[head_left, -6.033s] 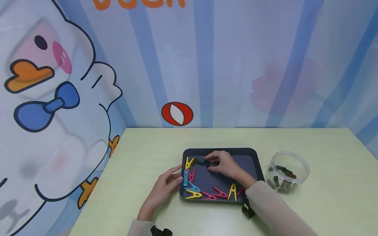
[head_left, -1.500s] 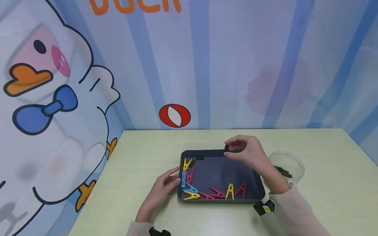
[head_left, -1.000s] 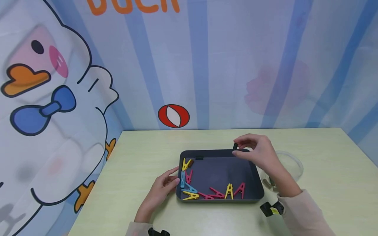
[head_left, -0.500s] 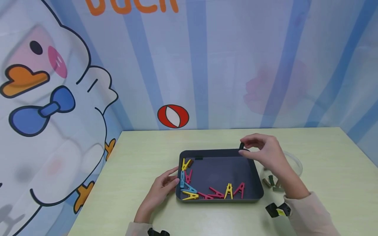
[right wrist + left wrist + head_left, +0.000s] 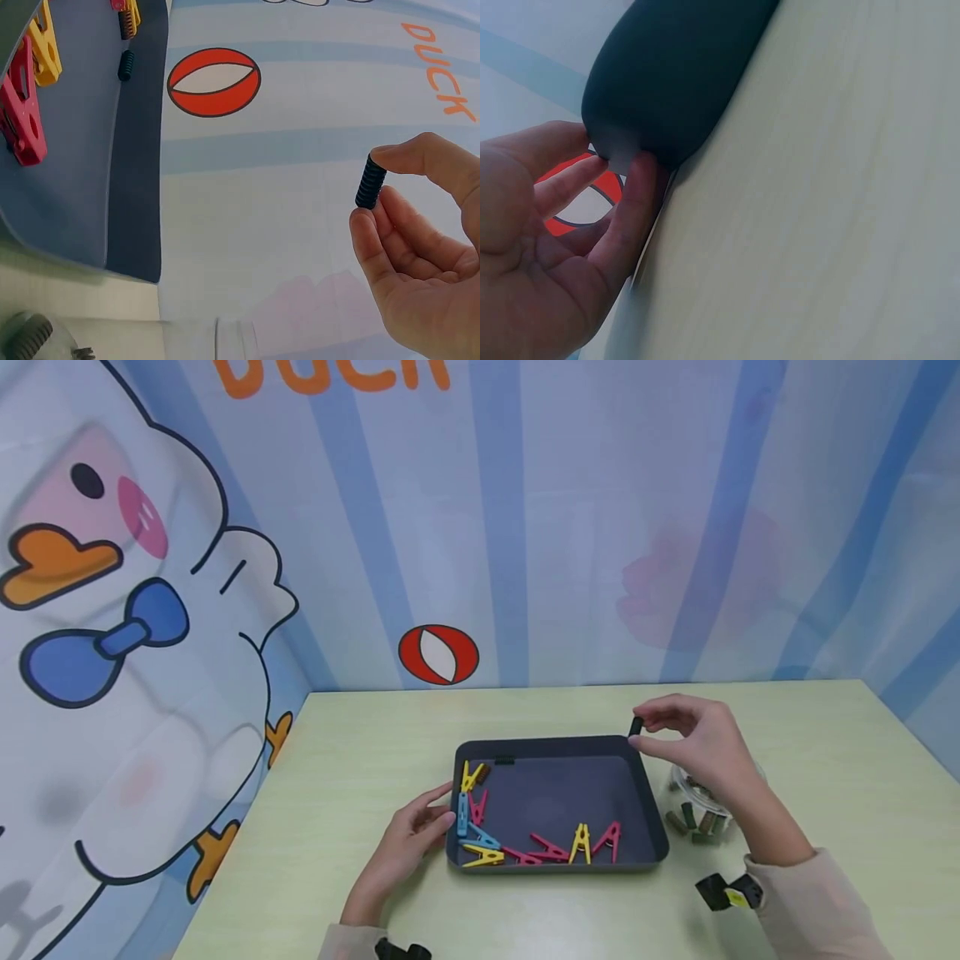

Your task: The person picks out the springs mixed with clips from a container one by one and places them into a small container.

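Between thumb and fingertips my right hand (image 5: pixel 701 739) pinches a small dark green ribbed cylinder (image 5: pixel 370 182), raised above the tray's back right corner. The dark grey tray (image 5: pixel 570 793) lies on the table. My left hand (image 5: pixel 408 835) touches its left side with thumb and fingertips, as the left wrist view also shows. Inside, yellow, blue and pink clothespins line the left and front walls, among them a yellow clothespin (image 5: pixel 581 843) and a pink clothespin (image 5: pixel 22 112). Another dark green ribbed cylinder (image 5: pixel 126 65) and a brown one (image 5: pixel 483 772) sit along the back left.
Right of the tray stands a clear round tub (image 5: pixel 697 814) holding several green and brown ribbed cylinders, partly covered by my right hand and forearm. A pale table (image 5: pixel 375 735) reaches back to a cartoon backdrop (image 5: pixel 570 527).
My right hand was low inside the tray, near the back left; it has since lifted out and drifted right, holding the dark green cylinder. The left hand stays at the tray's side.
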The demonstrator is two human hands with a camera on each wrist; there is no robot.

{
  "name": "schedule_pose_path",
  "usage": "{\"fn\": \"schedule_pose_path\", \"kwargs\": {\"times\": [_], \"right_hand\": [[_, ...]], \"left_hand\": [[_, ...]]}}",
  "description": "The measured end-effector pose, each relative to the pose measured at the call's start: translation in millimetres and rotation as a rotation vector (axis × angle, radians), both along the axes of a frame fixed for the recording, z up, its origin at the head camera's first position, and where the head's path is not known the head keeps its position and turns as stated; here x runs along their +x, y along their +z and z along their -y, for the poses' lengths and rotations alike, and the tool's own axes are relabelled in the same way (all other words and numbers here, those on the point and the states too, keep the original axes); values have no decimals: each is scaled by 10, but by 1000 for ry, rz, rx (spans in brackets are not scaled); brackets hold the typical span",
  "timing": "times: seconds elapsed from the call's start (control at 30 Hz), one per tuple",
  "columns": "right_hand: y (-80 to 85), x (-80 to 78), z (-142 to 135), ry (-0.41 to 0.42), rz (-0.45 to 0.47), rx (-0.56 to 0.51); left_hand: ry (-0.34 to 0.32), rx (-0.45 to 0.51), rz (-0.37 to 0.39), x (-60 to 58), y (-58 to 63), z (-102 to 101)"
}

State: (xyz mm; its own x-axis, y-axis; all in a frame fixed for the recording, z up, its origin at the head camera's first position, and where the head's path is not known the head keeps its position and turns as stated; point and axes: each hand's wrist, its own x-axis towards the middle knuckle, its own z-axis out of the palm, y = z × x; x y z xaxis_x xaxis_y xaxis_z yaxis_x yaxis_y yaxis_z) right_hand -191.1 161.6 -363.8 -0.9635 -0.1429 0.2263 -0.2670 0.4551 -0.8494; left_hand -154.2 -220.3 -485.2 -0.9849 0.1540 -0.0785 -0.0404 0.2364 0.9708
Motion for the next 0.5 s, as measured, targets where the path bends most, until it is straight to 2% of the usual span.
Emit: {"fn": "schedule_pose_path", "kwargs": {"times": [0.5], "right_hand": [[-26,65,-307,-71,-24,37]], "left_hand": [[-11,13,-7,15,19,8]]}}
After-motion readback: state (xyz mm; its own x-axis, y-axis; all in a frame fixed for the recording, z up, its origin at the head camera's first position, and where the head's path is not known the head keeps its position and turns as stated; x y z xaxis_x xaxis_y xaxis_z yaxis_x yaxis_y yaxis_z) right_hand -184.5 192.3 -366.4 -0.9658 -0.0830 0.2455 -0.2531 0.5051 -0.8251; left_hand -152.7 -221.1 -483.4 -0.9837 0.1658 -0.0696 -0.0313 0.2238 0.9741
